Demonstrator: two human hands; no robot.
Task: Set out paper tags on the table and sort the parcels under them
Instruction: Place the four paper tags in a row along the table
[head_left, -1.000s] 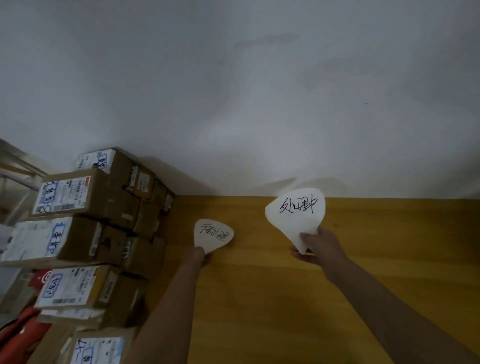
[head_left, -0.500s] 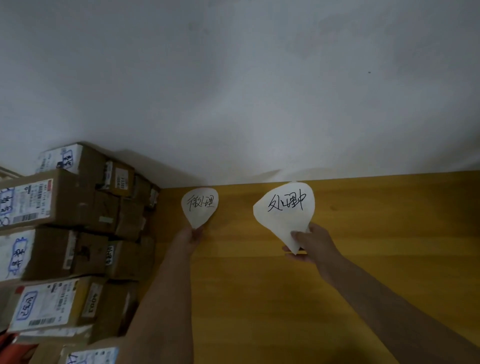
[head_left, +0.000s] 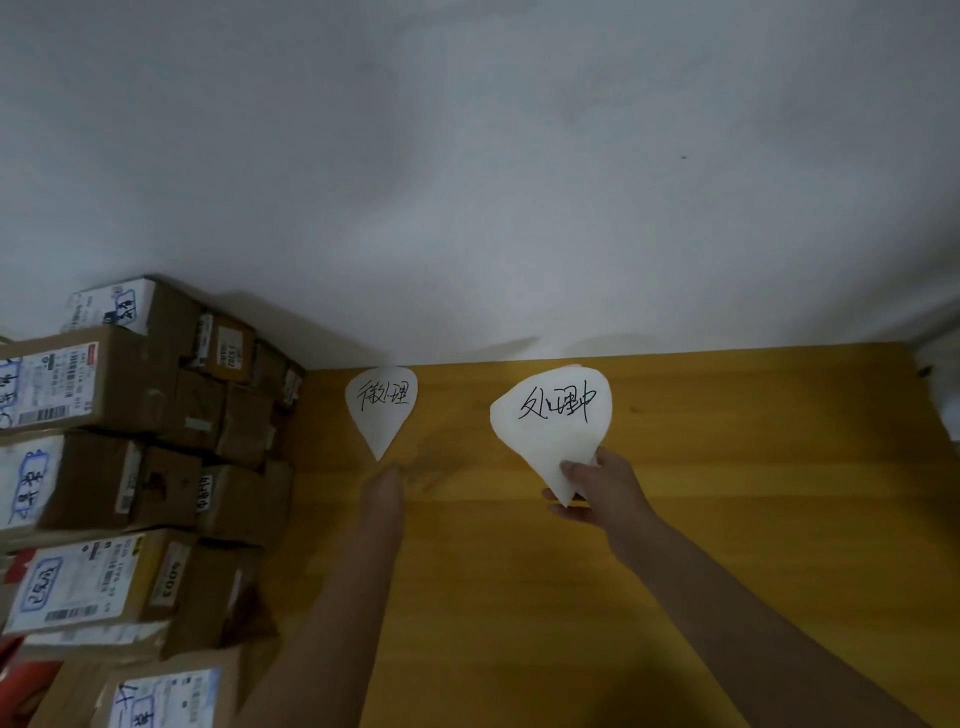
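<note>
Paper tags (head_left: 382, 405): two (one held); hands (head_left: 597, 486): two.

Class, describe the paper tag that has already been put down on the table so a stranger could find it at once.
Start at the wooden table against the white wall, with the stack of cardboard parcels at its left end. Just right of that stack, near the wall, lies the smaller paper tag, teardrop-shaped with handwriting. Unlike the larger paper tag pinched in the right hand, no hand holds it.
</note>
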